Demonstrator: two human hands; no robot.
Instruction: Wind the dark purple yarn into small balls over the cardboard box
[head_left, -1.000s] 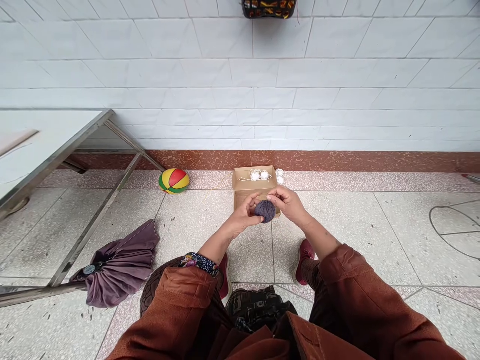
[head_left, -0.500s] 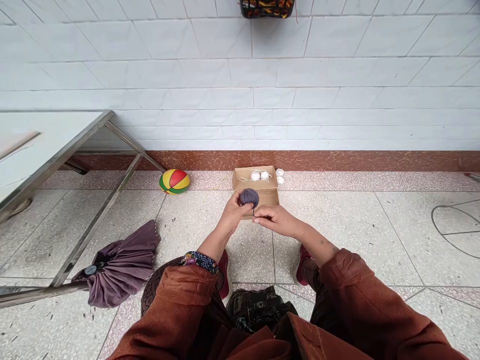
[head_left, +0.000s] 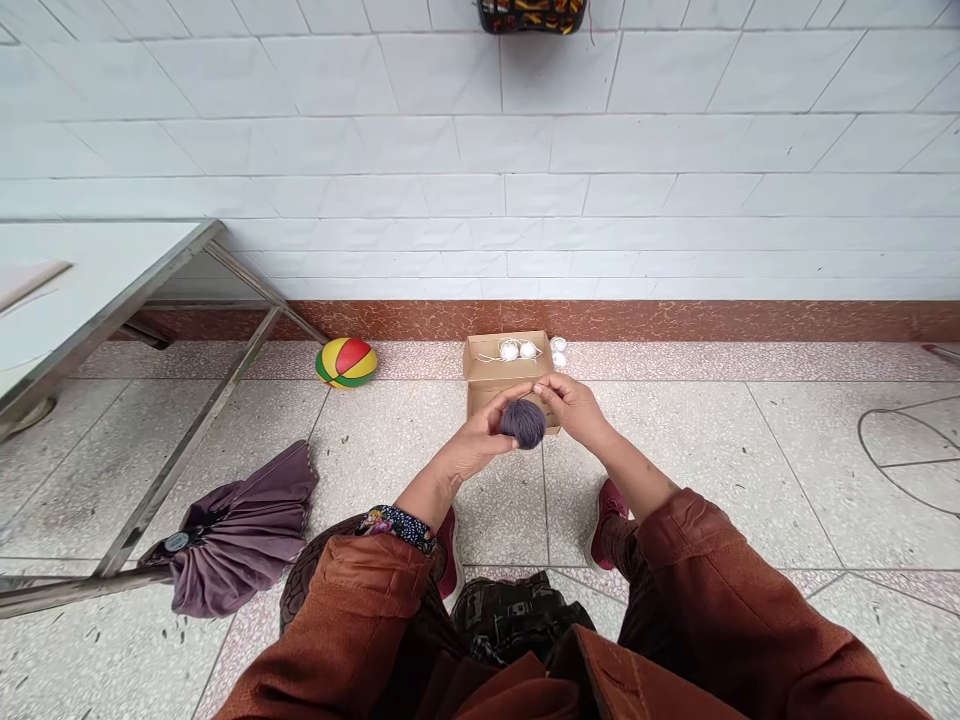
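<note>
A dark purple-grey ball of yarn is gripped in my left hand, its fingers along the far side and the thumb on the near side. My right hand pinches at the far edge of the ball, close to my left fingertips; the strand there is too thin to see clearly. Beneath and beyond both hands stands an open cardboard box, partly hidden by them. Two white yarn balls with loose strands lie in its raised lid. More white balls sit beside the lid on the floor.
A red, yellow and green ball rests by the wall on the left. Nearer, a folded purple umbrella leans by a metal-framed table. A wire frame lies at right. A black basket hangs on the wall.
My right hand has moved from the near side of the yarn ball up to its far side. The ball has shifted slightly right and nearer, turned in my left hand.
</note>
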